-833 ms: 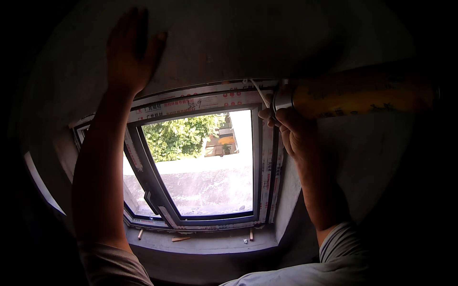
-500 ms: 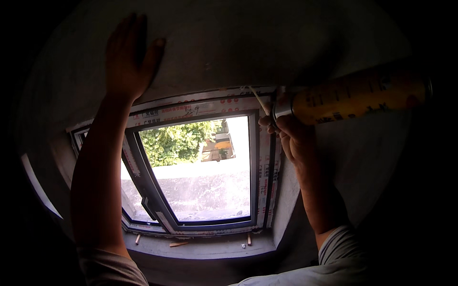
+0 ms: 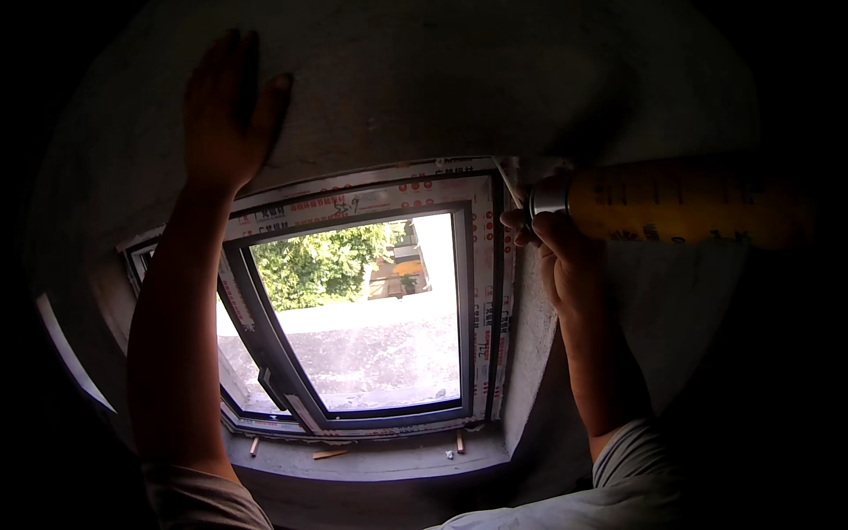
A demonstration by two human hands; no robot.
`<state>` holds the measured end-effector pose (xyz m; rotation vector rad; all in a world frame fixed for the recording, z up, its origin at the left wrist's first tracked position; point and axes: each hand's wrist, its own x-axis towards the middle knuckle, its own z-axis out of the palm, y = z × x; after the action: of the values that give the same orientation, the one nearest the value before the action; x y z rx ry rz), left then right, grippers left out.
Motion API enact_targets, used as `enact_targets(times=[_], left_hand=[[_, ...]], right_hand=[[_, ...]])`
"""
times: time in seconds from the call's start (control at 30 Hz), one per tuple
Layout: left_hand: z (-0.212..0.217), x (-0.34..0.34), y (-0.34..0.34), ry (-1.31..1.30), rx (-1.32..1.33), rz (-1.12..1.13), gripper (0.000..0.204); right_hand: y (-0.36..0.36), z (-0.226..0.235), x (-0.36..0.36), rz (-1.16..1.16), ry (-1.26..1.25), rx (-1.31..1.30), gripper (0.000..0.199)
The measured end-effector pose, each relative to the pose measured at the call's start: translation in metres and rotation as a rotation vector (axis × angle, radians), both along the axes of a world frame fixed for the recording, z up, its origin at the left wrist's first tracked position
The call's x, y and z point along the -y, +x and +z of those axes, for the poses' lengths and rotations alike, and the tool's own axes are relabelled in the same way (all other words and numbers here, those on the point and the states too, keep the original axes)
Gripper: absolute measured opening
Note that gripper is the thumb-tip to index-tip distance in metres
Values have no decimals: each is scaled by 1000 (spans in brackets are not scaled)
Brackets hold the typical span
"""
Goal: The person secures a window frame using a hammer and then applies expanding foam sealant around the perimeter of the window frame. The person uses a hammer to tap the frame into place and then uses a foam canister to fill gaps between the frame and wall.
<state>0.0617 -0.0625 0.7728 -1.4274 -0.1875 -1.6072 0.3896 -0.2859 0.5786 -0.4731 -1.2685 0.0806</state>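
Observation:
My right hand [image 3: 563, 252] is closed around the neck of a yellow spray foam can [image 3: 680, 201], which lies on its side with its base pointing right. From its top a thin pale nozzle tube [image 3: 510, 181] reaches up to the upper right corner of the window frame [image 3: 344, 201]. Dark metal edges and printed protective film cover that frame. Against the dim wall above the window, my left hand [image 3: 223, 124] lies flat, fingers stretched and thumb apart, holding nothing.
Below the frame runs a grey sill [image 3: 371, 466] with small wood pieces [image 3: 330, 454] and a white scrap [image 3: 450, 454] on it. A window handle [image 3: 270, 385] juts out at the lower left. Rough plaster forms the right reveal [image 3: 533, 353].
The can, its nozzle tube and my right hand have shifted right along the top of the frame, to the corner. My left hand appears slightly farther left in the picture, still flat on the wall.

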Motion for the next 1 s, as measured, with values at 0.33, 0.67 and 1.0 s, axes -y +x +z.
enact_targets(times=[0.33, 0.67, 1.0], left_hand=[[0, 4, 0, -26, 15, 5, 60], [0, 1, 2, -20, 2, -1, 62], [-1, -6, -11, 76, -23, 67, 59]], right_hand=[[-15, 12, -4, -131, -104, -56, 30], [-19, 7, -2, -190, -69, -57, 22], [-13, -12, -7, -139, -146, -1, 36]])
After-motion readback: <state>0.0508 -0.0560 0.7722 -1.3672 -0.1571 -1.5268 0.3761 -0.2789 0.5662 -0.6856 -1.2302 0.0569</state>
